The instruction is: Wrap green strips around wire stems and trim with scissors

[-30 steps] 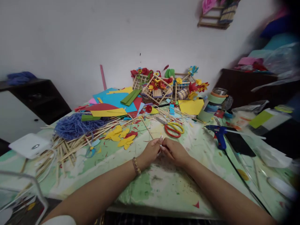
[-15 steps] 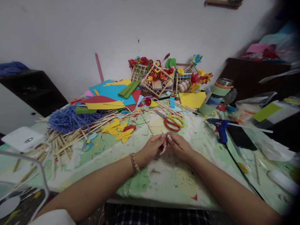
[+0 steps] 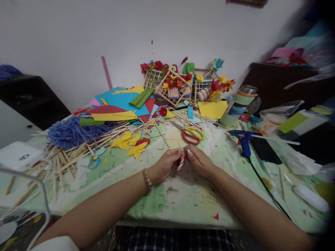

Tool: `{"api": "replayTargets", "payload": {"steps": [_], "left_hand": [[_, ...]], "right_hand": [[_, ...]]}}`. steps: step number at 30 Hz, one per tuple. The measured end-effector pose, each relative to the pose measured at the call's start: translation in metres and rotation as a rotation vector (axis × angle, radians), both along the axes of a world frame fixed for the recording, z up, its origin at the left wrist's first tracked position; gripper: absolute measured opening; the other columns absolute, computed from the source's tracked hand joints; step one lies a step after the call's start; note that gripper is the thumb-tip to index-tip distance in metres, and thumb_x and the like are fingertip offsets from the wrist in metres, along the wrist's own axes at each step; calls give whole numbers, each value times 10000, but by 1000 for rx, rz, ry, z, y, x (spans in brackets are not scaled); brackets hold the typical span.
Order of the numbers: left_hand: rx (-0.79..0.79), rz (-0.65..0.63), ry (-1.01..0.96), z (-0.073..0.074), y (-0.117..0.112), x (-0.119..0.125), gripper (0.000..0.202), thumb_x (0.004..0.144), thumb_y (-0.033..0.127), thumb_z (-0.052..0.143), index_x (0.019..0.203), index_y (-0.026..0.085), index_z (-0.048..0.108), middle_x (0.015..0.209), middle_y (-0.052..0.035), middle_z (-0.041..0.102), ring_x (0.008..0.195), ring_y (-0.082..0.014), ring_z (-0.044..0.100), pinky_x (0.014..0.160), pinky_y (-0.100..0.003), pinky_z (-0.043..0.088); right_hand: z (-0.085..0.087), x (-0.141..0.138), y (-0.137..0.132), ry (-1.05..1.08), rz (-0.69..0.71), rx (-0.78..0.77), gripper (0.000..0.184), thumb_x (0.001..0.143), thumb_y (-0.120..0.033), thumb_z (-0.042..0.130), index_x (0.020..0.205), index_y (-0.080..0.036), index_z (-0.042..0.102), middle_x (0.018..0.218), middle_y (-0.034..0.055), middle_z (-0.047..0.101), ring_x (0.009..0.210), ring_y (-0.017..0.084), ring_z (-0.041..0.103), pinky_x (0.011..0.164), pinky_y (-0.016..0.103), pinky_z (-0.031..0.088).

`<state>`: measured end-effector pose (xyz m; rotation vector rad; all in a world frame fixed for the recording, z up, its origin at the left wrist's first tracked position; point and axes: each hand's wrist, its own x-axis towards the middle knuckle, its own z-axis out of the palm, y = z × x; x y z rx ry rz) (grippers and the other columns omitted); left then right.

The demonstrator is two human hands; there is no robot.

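My left hand (image 3: pixel 167 164) and my right hand (image 3: pixel 199 161) rest close together on the stained green table cover (image 3: pixel 183 198), fingertips meeting. Both hands are curled in a pinch; what they hold, if anything, is too small to make out. A beaded bracelet (image 3: pixel 146 178) is on my left wrist. Just beyond the hands lie red-and-yellow scissors (image 3: pixel 192 135). Yellow paper petals (image 3: pixel 131 143) and a heap of wooden sticks (image 3: pixel 78 150) lie to the left.
Blue yarn (image 3: pixel 70 130) and coloured paper sheets (image 3: pixel 123 104) lie at the back left. Stick baskets with paper flowers (image 3: pixel 180 83) stand by the wall. A blue glue gun (image 3: pixel 244 143) with its cord, a taped cup (image 3: pixel 239 108) and plastic bags lie right. A white device (image 3: pixel 19 157) sits far left.
The view has tilted and shifted slightly. My hands have stayed together at the table's middle, with the fingertips opening a little from a tight clasp into a pinch.
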<state>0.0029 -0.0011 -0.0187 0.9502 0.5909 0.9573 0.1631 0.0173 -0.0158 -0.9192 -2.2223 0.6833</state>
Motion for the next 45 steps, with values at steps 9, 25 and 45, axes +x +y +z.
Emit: {"api": "replayTargets", "payload": {"steps": [9,25,45], "left_hand": [[52,-10,52,5,0,-1,445,729,513,636,540,160,440,498,34,414,452,-68,341,470,-229,246],[70,70,273,-4,1,1,476,680,618,608,606,177,444,471,57,408,402,-65,336,414,-218,262],[206,130,375,1,-2,-1,547,782,682,431,578,175,403,471,47,407,418,-66,366,427,-208,298]], "right_hand": [[1,1,0,13,28,-15,391,944,-493,214,840,-210,462,733,22,572,665,146,526,642,272,400],[4,0,0,-99,42,14,300,929,-420,351,814,-201,521,730,23,616,666,140,554,622,247,387],[-4,1,3,-23,114,76,164,892,-320,430,826,-189,505,735,35,607,640,133,527,596,256,390]]}}
